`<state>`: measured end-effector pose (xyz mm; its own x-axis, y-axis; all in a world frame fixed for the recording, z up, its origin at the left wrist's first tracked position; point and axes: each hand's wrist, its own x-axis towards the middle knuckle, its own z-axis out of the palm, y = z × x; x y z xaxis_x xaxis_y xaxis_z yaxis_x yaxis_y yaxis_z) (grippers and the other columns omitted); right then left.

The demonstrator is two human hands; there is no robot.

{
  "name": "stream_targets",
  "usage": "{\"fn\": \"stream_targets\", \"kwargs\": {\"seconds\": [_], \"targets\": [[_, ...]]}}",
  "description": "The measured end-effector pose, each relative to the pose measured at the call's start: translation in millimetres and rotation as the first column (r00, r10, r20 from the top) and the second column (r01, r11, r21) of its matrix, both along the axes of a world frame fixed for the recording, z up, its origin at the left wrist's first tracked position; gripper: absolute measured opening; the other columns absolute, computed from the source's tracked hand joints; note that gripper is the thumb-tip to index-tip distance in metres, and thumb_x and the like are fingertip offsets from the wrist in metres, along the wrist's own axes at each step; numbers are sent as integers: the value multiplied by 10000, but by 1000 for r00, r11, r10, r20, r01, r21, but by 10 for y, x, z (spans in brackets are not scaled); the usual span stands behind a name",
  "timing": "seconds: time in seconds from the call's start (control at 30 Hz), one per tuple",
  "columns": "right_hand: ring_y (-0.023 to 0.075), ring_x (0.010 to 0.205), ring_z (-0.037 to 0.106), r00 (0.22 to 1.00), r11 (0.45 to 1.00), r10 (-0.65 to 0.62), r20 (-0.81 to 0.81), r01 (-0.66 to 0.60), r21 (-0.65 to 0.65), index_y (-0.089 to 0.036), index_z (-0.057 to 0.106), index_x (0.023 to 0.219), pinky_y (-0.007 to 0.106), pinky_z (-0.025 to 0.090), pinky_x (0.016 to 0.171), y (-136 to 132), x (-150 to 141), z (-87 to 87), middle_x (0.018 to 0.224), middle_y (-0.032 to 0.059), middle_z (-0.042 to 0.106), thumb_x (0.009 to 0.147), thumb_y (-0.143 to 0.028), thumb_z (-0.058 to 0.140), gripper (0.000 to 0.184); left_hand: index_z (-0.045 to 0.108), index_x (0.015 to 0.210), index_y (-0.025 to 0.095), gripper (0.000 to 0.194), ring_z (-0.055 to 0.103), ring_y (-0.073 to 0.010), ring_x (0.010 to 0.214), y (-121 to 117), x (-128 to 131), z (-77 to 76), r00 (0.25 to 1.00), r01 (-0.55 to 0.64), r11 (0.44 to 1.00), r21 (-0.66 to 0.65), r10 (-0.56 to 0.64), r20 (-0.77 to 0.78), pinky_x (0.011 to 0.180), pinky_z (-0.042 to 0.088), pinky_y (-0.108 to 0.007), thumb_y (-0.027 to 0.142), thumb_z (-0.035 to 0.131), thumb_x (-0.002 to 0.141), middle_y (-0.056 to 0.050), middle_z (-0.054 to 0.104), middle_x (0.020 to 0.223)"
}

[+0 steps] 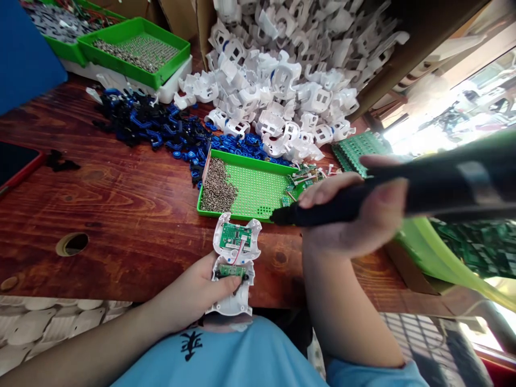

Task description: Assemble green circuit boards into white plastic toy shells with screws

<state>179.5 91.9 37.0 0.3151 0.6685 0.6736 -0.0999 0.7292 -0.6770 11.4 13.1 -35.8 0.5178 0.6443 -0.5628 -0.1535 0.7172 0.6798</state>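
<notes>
My left hand (197, 290) grips a white plastic housing (237, 301) in front of my body, its thumb lying over the lower half. Two green circuit boards sit in the housing, an upper board (234, 236) and a lower board (231, 270), with thin red and white wires between the halves. Wrapped around a black electric screwdriver (342, 204) is my right hand (363, 226), blurred by motion. The driver's tip is over the near edge of a green screw tray (258, 188), apart from the housing. Small screws (217, 188) are heaped in the tray's left side.
White plastic shells (278, 97) pile up at the back, with blue and black parts (161, 123) before them. Another green tray (137, 51) stands back left. Green board panels (355, 150) lie to the right. The table has a round hole (72, 244) at left.
</notes>
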Motion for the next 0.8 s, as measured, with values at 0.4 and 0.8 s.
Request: {"fn": "stream_targets", "kwargs": {"seconds": [0.4,0.8], "targets": [[91,367,478,994,995,-57,98,64,-73,-239,564,887,223,391,350,441,-20,-386,501,-81,511,804,-397,623,188,616,1081,157,371,663,-167,770,-3,-10,27,998,-7,1000,-16,8,62,689,517,-244,301,722,756,-53,739,923],[93,370,472,990,986,-85,108,99,-131,-245,550,868,231,395,359,414,-23,-390,499,-85,503,794,-415,615,196,619,1007,164,305,667,-166,751,-7,-21,21,994,-38,999,-26,41,106,695,527,-255,303,726,759,-32,727,859]]}}
